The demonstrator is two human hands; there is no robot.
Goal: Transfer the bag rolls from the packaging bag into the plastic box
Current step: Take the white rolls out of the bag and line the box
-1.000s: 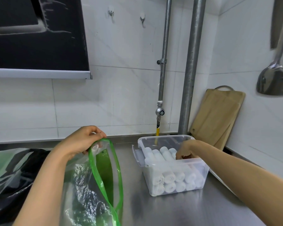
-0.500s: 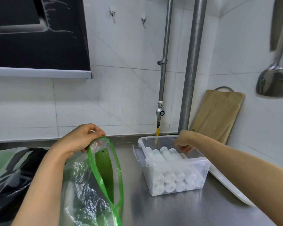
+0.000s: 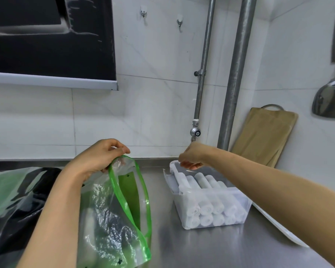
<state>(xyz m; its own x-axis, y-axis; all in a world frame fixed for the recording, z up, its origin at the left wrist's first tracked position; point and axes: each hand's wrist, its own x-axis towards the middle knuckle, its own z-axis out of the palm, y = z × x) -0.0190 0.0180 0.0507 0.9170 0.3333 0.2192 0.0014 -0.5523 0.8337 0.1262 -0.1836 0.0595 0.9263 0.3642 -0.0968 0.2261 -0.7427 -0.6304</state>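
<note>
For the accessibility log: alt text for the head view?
A left hand holds open a clear green-rimmed bag on a steel counter, while the right hand hovers, loosely curled, over a plastic box packed with white rolls.

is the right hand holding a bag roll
No, the right hand hovers empty above the plastic box, where the white bag rolls lie stacked.

White tiled wall (image 3: 159,105), steel counter (image 3: 211,248), two pipes (image 3: 236,74)
</note>
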